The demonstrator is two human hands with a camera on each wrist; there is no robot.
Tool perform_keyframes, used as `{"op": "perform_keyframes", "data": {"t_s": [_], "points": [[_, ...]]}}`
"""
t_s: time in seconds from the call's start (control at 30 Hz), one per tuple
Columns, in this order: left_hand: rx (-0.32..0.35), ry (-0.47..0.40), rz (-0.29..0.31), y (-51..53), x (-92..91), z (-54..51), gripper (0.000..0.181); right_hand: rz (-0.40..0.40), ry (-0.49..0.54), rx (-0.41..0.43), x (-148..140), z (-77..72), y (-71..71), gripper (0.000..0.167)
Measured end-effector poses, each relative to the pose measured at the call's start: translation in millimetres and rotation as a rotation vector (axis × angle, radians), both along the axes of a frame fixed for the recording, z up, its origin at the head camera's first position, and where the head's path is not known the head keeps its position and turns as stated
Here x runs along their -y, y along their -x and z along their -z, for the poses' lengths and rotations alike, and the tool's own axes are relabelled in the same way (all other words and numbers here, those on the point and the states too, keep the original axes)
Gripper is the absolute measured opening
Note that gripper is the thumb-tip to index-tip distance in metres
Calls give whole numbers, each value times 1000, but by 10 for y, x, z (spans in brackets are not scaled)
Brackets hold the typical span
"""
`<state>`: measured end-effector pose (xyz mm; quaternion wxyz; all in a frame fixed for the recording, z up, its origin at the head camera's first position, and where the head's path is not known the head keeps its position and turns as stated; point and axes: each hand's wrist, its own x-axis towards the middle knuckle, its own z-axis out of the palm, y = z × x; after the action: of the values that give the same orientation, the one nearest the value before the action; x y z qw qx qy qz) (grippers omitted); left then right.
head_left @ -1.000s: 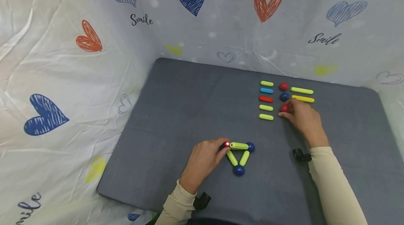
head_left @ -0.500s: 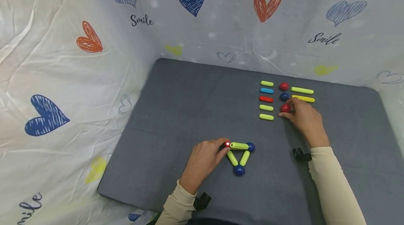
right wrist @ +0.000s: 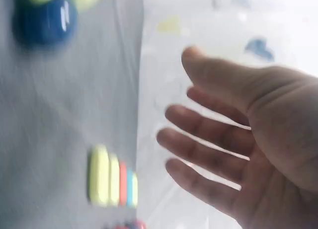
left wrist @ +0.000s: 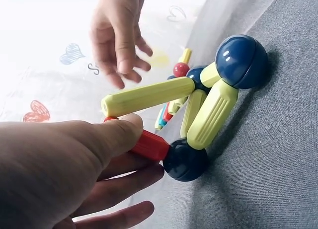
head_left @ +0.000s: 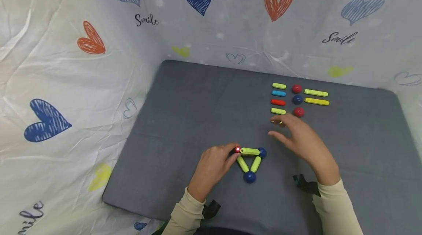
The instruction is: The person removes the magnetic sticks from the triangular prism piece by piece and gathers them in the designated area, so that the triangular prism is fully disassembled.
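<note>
My left hand (head_left: 212,169) pinches a red rod (left wrist: 151,146) between thumb and fingers. This rod stands up from a blue ball (left wrist: 185,160) at one corner of a small frame. Yellow-green rods (head_left: 255,164) join that ball to two more blue balls, one at the near corner (head_left: 249,176) and one at the far right (head_left: 262,152). Another yellow-green rod (left wrist: 149,97) slants up toward the red rod's top. My right hand (head_left: 306,145), fingers spread and holding nothing, hovers right of the frame, partly hiding the nearest short yellow-green rod (head_left: 280,122).
Short rods lie in a column at the back right, among them a red rod (head_left: 278,102) and a blue rod (head_left: 278,93). Beside them are red balls (head_left: 298,112), a blue ball (head_left: 298,99) and longer rods (head_left: 316,101). Printed cloth (head_left: 237,26) rises behind the grey table (head_left: 184,110).
My right hand has left the red ball and moved left and nearer, its fingers spreading. The ball stays in its row. My left hand keeps its pinch in the same place.
</note>
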<state>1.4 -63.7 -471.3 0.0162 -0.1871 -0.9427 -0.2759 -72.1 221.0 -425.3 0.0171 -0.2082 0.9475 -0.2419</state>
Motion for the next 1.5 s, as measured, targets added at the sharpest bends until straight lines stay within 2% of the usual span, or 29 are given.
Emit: {"op": "perform_keyframes", "data": {"t_s": [0.07,0.17,0.27,0.4,0.6,0.77,0.93,1.5], "points": [[-4,5,8,-1,-4,-2,27,-76,25,16,121,31,-133,44],[-10,14,17,1,-7,-2,28,-135,31,36,279,112,-299,44],[-19,20,18,2,-4,-1,28,-144,9,39,412,208,-410,45],[-35,15,11,-4,-2,-2,27,-127,-19,11,523,335,-486,41],[-38,0,13,-8,0,5,26,-106,-30,-27,543,440,-510,33],[-34,-12,8,-7,-1,2,26,-94,10,-43,521,473,-501,32],[-31,-10,5,-4,-6,-8,27,-82,48,-43,490,489,-486,32],[-28,-22,0,-2,2,40,26,-42,51,-58,452,521,-460,31]]}}
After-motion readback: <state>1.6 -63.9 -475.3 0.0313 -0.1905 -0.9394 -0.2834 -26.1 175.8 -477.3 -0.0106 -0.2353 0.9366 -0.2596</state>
